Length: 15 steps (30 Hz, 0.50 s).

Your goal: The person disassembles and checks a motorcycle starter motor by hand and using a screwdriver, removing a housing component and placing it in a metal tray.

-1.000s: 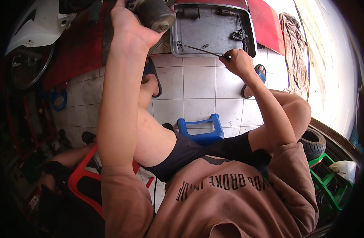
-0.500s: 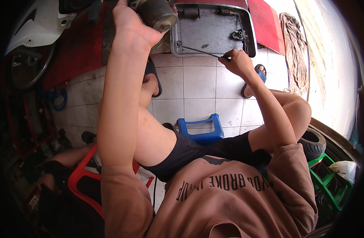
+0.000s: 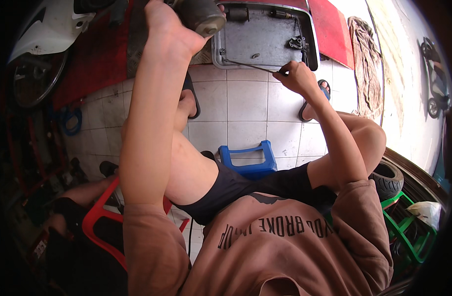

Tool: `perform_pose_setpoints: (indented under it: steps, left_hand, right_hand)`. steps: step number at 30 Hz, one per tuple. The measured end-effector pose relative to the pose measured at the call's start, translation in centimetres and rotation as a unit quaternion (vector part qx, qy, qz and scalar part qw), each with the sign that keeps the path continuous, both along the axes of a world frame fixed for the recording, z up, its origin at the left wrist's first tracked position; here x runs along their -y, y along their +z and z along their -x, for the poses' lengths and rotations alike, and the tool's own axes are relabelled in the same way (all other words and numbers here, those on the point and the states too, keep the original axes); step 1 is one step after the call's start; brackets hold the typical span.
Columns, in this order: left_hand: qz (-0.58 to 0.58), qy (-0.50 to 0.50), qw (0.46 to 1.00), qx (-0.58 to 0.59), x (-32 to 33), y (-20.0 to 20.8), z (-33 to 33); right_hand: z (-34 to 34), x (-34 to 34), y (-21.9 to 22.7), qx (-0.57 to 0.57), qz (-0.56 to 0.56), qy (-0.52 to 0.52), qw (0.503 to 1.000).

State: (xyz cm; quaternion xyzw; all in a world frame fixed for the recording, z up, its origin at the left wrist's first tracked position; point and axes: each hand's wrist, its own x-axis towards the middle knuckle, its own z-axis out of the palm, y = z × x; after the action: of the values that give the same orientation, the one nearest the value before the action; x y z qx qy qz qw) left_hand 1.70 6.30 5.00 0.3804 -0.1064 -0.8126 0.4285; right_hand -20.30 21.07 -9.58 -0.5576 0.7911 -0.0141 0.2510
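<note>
My left hand (image 3: 167, 23) is raised to the top of the view and grips a grey metal cylinder (image 3: 202, 15) on a red scooter. My right hand (image 3: 295, 76) pinches the handle end of a long thin screwdriver (image 3: 249, 66). Its shaft runs left, with the tip at the lower left corner of a grey metal tray-like panel (image 3: 263, 37). A small black fitting (image 3: 296, 43) sits on the panel's right side. I sit on a low blue stool (image 3: 248, 159) with both knees bent.
A white scooter fairing with a wheel (image 3: 36, 69) stands at the upper left. A red plastic chair (image 3: 100, 222) is at the lower left, green racks and a tyre (image 3: 391, 180) at the lower right. A brown rag (image 3: 366, 64) lies on the tiled floor, and a red body panel (image 3: 334, 29) beside the tray.
</note>
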Motion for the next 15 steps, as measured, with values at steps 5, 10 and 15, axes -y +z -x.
perform_pose_setpoints:
  steps: [5, 10, 15]
  left_hand:
    - [-0.005, 0.004, 1.000, 0.027, -0.3, 0.5, 0.2]
    - [-0.014, 0.018, 0.999, 0.036, -0.4, 0.7, 0.3]
    - [-0.011, 0.027, 0.998, 0.055, -0.7, 1.1, 0.6]
  right_hand:
    - [0.2, -0.1, -0.3, -0.003, 0.006, 0.000, 1.000]
    - [0.3, -0.1, -0.6, -0.001, 0.022, -0.008, 1.000]
    - [0.1, 0.1, -0.3, -0.003, 0.022, -0.002, 1.000]
